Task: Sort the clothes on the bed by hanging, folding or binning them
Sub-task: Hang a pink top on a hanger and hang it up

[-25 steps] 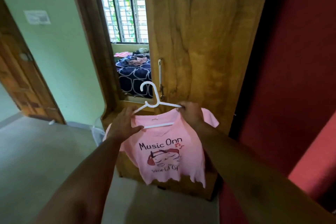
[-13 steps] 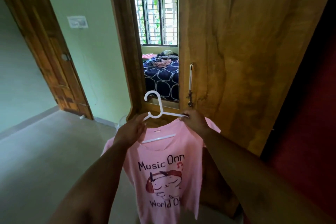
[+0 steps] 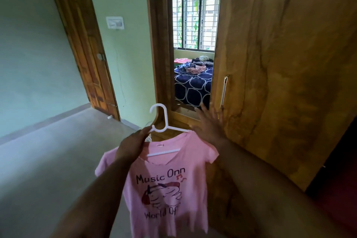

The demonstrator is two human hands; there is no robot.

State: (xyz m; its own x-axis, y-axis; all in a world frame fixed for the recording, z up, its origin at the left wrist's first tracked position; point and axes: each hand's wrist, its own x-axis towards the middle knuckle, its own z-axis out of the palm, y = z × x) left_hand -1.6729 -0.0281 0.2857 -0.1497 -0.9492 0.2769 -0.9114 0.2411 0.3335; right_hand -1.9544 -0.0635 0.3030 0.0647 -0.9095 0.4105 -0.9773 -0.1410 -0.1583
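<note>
A pink T-shirt [image 3: 166, 189] printed "Music Onn" hangs on a white plastic hanger [image 3: 163, 121] in front of me. My left hand [image 3: 133, 144] grips the hanger's left shoulder just below the hook. My right hand [image 3: 209, 124] is off the hanger, fingers spread, stretched toward the wooden wardrobe door [image 3: 280, 63] near its metal handle [image 3: 224, 91]. In the mirror panel [image 3: 193, 44] beside the door I see the bed [image 3: 191, 87] with a dark patterned cover and a heap of clothes [image 3: 195, 64] on it.
A wooden room door [image 3: 85, 44] stands at the left against a green wall with a switch plate [image 3: 115, 22]. Grey floor [image 3: 48, 160] spreads to the left. A dark red surface [image 3: 340, 189] shows at the far right, past the wardrobe door's edge.
My right hand has let go of the hanger and reached out open toward the wardrobe door. The left hand alone now holds the hanger and shirt. The view has shifted left.
</note>
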